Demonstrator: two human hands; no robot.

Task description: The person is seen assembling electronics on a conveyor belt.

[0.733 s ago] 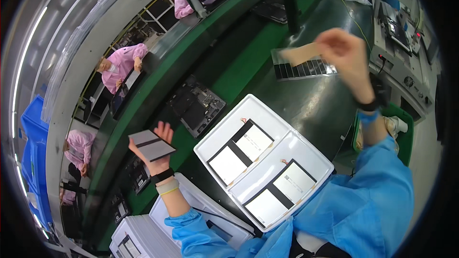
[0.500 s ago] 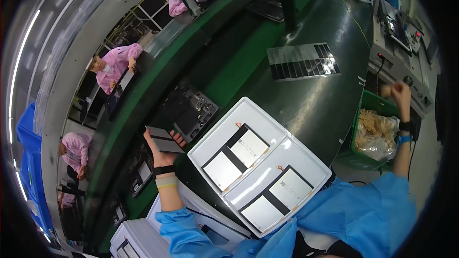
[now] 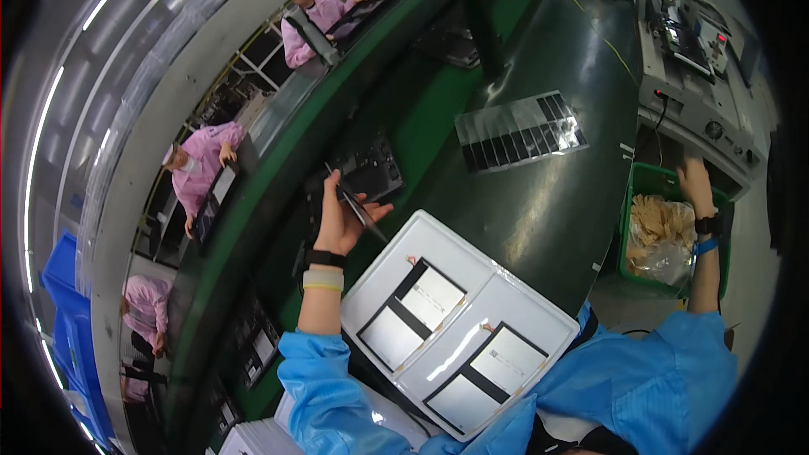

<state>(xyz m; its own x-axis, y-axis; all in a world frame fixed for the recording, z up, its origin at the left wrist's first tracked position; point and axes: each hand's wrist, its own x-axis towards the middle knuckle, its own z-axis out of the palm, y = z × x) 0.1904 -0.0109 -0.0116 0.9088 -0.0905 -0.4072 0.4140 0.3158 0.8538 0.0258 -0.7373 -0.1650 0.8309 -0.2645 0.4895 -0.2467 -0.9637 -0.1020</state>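
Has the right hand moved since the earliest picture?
Yes: judged against the green bin, the right hand has moved rightward, from near the sheet of black strips to the bin.

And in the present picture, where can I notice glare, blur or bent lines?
Head view: glare streaks on the dark green table and white tray; the right hand looks blurred; a light strip curves at the left.

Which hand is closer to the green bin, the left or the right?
The right: the right hand is at the far right corner of the bin. The left hand is well off to its left, near the white tray, holding a flat piece.
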